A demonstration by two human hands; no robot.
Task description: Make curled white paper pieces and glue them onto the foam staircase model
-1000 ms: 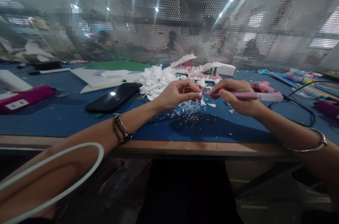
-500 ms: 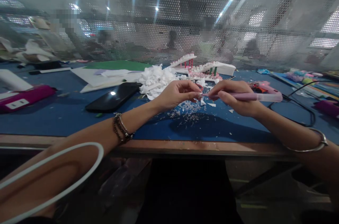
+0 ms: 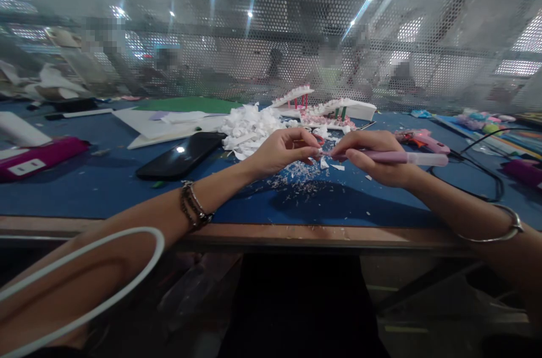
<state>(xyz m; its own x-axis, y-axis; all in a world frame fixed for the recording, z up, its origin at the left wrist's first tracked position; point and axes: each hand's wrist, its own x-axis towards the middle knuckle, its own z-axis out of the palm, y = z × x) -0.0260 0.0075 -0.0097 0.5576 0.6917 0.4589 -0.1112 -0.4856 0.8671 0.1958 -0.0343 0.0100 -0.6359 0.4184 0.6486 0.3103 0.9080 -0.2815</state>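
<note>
Over the blue table my left hand [image 3: 275, 152] is closed in a pinch on something tiny and whitish, too small to name. Facing it, my right hand [image 3: 381, 140] is wrapped round a pink pen-shaped tool [image 3: 423, 159] with a translucent back end. The tool's thin front points left, at the left fingertips; whether it touches the small piece cannot be made out. Below the hands lie fine white shavings [image 3: 302, 177] and a few white scraps [image 3: 337, 167]. Just behind the left fingertips shows a small red-orange object [image 3: 318, 139], partly hidden.
White paper scraps [image 3: 249, 126] are heaped behind my left hand, beside a black phone [image 3: 182, 157]. A white model with pink and green posts [image 3: 359, 109] stands at the back. Right lie a pink glue gun [image 3: 429, 140] and black cable [image 3: 486, 197]. A white loop [image 3: 158, 236] crosses my left forearm.
My right hand and the pink tool have shifted very slightly left. The left hand keeps its pinch in almost the same place.
</note>
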